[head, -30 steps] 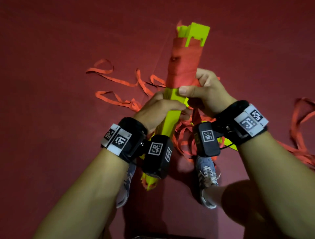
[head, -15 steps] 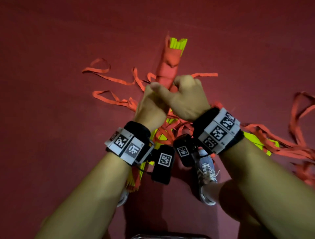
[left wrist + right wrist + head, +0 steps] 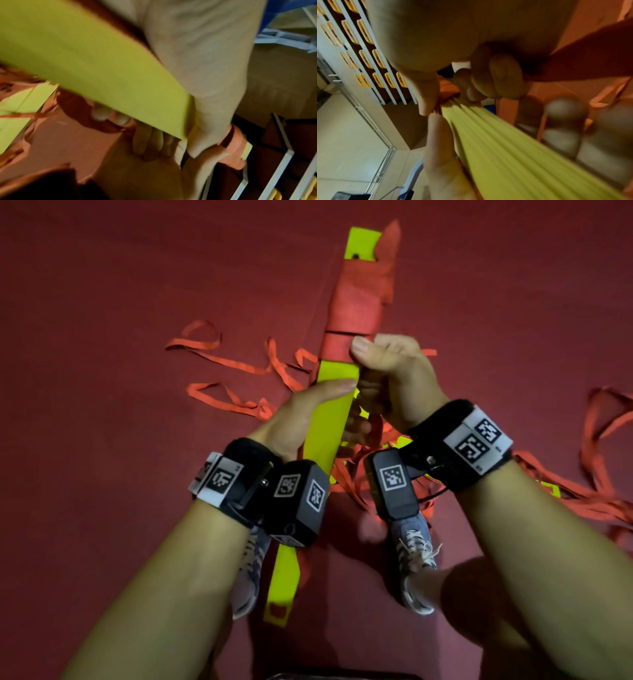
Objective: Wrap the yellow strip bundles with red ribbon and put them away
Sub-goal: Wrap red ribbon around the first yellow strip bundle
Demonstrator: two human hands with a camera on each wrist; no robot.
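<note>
**Both hands gripped the half-wrapped bundle**

The long flat bundle of yellow strips [image 3: 330, 419] was held above the dark red floor [image 3: 102, 337], running from 6 o'clock up toward 12. Flat red ribbon [image 3: 356, 306] covered its 12 o'clock half. The left hand [image 3: 301, 419] gripped the bare yellow middle, thumb across the front and fingers curled behind. The right hand [image 3: 394, 385] was closed round the bundle just beside it at 1 o'clock, thumb pressed on the wrap's lower edge. Loose red ribbon lengths [image 3: 222, 402] lay on the floor at 10 and 3 o'clock.
</note>
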